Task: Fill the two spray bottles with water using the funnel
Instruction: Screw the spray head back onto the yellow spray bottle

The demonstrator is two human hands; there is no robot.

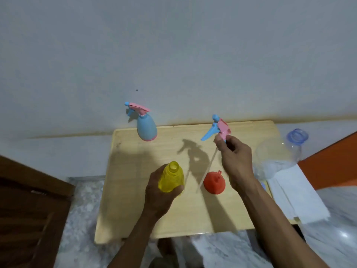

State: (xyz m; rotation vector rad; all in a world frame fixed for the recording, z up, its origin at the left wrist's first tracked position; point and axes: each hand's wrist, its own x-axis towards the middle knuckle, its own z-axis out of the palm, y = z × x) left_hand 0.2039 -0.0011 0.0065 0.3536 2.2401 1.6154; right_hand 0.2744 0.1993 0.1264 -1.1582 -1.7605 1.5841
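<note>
My left hand (157, 196) grips the yellow spray bottle (172, 176), which stands on the wooden table (193, 219) with its neck open and no head on it. My right hand (236, 161) pinches the pink and blue spray head (218, 128) lifted clear of the bottle. Its thin white dip tube (207, 167) hangs down toward the table. A red funnel (214, 182) lies mouth-down between my hands. A blue spray bottle (146, 124) with its pink head on stands at the table's far edge, against the wall.
A large clear water bottle (280, 155) with a blue neck stands at the table's right edge. White paper towels (295, 192) lie in front of it. A dark wooden door (29, 209) is at the left, an orange surface (332, 163) at the right.
</note>
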